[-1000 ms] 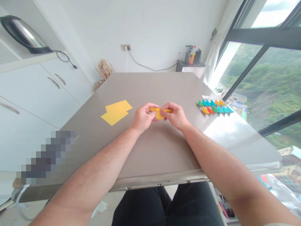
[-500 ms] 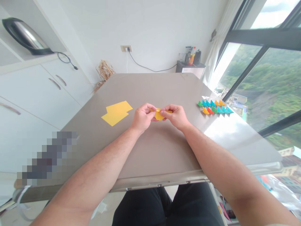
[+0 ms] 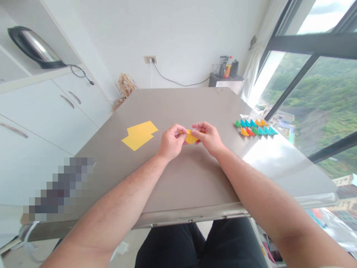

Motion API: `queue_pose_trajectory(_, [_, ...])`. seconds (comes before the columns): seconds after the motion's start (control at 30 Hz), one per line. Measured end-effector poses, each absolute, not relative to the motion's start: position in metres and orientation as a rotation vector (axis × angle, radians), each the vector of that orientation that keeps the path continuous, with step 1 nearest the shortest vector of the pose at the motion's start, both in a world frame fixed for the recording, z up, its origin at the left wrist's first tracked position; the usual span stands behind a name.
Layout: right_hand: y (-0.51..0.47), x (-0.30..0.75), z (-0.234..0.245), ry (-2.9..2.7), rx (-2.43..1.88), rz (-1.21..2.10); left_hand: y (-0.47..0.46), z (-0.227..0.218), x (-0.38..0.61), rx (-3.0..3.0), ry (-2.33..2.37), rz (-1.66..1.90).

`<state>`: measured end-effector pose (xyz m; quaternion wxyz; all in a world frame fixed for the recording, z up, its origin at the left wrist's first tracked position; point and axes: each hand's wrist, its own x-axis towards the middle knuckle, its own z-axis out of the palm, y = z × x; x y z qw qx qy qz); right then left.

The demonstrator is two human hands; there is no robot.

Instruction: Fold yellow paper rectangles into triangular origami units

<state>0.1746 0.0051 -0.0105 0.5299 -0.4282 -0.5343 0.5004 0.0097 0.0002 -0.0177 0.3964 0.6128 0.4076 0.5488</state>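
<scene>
A small folded yellow paper piece (image 3: 190, 137) sits between both hands, just above the grey table (image 3: 189, 175). My left hand (image 3: 170, 142) pinches its left side with thumb and fingers closed. My right hand (image 3: 208, 137) pinches its right side, fingertips pressed on the top fold. Flat yellow paper sheets (image 3: 139, 134) lie to the left of my left hand. A group of several small folded paper triangles (image 3: 255, 127) in green, blue, orange and red rests to the right of my right hand.
A kettle (image 3: 35, 46) with a cord stands on a shelf at upper left, above white cabinets. A dried plant (image 3: 124, 87) leans at the table's far left corner. A small stand with bottles (image 3: 227, 69) is by the far wall. A large window fills the right side.
The yellow piece looks shorter and more compact than a second ago; both hands have closed in on it slightly. The view has drifted a little.
</scene>
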Motion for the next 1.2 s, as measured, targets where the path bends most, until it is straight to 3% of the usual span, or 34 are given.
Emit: queue_pose_trajectory(1.2, [0.0001,0.1757,-0.0083,-1.379,-1.075,1.069,-0.0002,-0.0102,0.0106,1.244,1.028,1.405])
